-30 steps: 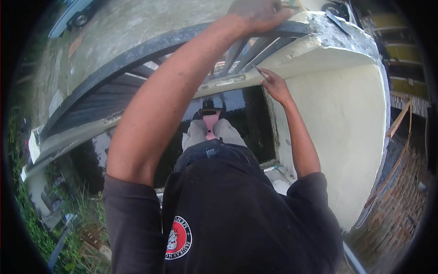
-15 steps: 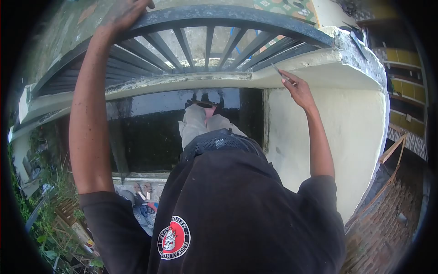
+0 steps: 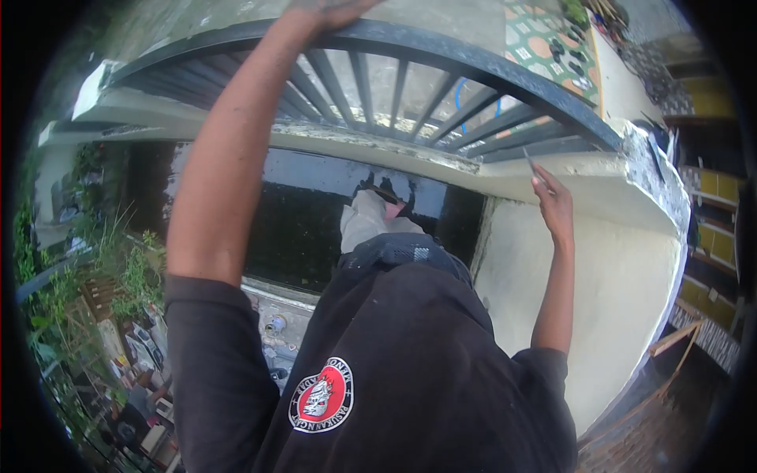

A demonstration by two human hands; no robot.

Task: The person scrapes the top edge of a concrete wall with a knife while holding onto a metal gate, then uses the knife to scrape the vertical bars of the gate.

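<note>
At the dark railing stretches the left hand, grip unclear; the right hand pinches a thin tool.

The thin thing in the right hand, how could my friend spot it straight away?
Find the dark curved railing across the top, then go to its end on the picture's right. Below that end is the person's right hand, with a thin grey tool sticking up from it. Unlike the railing's bars, it is short and held in a hand.
</note>
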